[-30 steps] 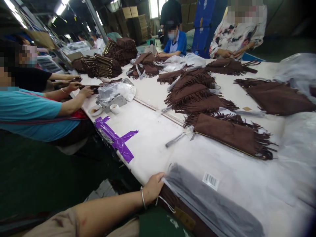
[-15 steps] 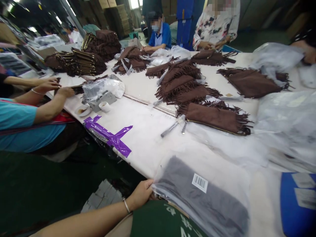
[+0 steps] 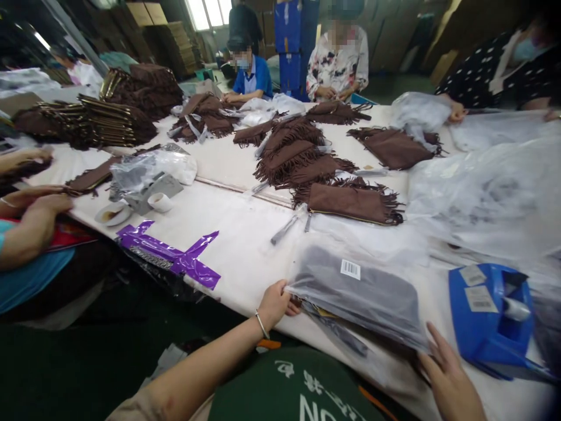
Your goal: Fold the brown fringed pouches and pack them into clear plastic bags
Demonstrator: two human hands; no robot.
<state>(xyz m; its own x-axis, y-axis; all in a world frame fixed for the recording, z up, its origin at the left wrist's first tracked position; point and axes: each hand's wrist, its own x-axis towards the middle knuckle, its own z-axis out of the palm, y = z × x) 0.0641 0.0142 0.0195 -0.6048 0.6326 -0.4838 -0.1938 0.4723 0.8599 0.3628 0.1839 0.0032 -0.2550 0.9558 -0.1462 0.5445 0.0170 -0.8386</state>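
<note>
My left hand [image 3: 275,302] grips the left edge of a clear plastic bag [image 3: 359,292] that holds a dark fringed pouch and bears a barcode label [image 3: 350,269]. The bag lies at the near edge of the white table [image 3: 245,234]. Low on the right, my right hand [image 3: 449,380] has its fingers spread, touching the bag's right end and holding nothing. A brown fringed pouch [image 3: 353,202] with a zipper pull lies just beyond the bag.
A blue tape dispenser [image 3: 486,318] stands right of the bag. Purple tape [image 3: 169,254] marks the table's left edge. More brown fringed pouches [image 3: 298,158], stacked ones [image 3: 100,120], and loose plastic bags [image 3: 486,187] cover the table. Several other people sit around it.
The view has swung right, bringing the tape dispenser and my right hand into sight. The bagged pouch has been drawn closer to the table's near edge, my left hand still on it.
</note>
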